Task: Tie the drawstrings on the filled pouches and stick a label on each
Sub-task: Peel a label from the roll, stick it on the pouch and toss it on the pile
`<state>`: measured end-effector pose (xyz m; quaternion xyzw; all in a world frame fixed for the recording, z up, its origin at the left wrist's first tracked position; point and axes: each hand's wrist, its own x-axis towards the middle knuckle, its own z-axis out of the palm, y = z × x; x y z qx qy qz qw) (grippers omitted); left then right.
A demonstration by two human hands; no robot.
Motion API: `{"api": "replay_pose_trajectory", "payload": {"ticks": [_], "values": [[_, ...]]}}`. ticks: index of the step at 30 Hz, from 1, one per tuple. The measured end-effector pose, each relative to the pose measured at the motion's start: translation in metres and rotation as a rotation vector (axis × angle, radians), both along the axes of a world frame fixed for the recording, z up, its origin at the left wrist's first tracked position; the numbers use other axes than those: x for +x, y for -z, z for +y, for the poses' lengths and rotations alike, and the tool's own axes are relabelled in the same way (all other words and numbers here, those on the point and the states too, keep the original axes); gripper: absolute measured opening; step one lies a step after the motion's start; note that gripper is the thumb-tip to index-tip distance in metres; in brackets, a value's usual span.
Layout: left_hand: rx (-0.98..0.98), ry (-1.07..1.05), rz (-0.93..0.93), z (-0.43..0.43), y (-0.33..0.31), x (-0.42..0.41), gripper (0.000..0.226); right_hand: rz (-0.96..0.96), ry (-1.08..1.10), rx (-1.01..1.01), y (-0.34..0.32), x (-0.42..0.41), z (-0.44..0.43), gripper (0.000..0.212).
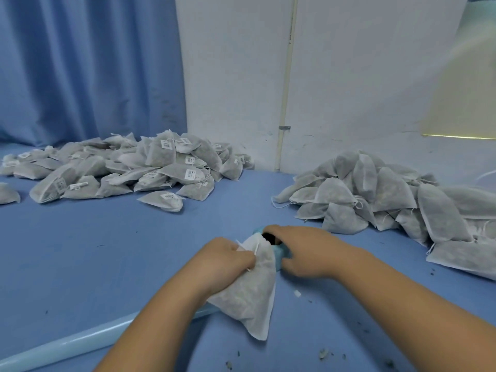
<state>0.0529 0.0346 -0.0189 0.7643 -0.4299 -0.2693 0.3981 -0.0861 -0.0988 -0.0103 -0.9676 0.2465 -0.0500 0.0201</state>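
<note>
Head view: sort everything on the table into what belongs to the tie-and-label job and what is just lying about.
Job in hand:
- pouch, neck gripped by the left hand
- teal object held by the right hand, maybe the label roll
- labelled pile
- unlabelled pile

Lying about:
- crumbs
- pale blue tube at the near edge

Basically everything's blue: the table cover, the curtain too. Wall is white. The pouches are greyish-white with darker filling showing through, the labels white with black barcode stripes (tiny ones), plus one teal roll.
</note>
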Motion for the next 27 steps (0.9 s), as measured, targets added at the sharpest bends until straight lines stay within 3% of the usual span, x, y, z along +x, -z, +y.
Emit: {"api": "replay_pose_trajectory", "payload": {"ticks": [3, 5, 9, 12, 18, 23, 27], "values": [[0.015, -0.037, -0.072, 0.002, -0.002, 0.004, 0.030, 0.039, 0.021, -0.076, -0.008, -0.004, -0.004, 0.057], [0.032, -0.070, -0.103, 0.004, -0.003, 0.008, 0.034, 0.016, 0.042, -0.016, -0.010, -0.008, -0.005, 0.055], [0.052, -0.144, -0.220, 0.006, -0.004, 0.011, 0.022, -0.025, 0.029, 0.079, 0.000, -0.010, -0.004, 0.031], [0.001, -0.233, -0.247, 0.005, -0.004, 0.010, 0.020, -0.057, 0.031, 0.118, 0.004, -0.011, -0.003, 0.025], [-0.196, -0.065, -0.079, -0.001, 0.000, -0.010, 0.035, -0.149, -0.003, 0.063, 0.006, -0.017, -0.001, 0.018], [-0.137, 0.054, 0.063, -0.011, 0.009, -0.021, 0.023, -0.256, -0.010, 0.134, 0.014, -0.029, 0.003, 0.018], [-0.078, 0.051, 0.114, -0.014, 0.012, -0.017, 0.025, -0.415, 0.045, 0.236, 0.031, -0.038, 0.010, 0.020]]}}
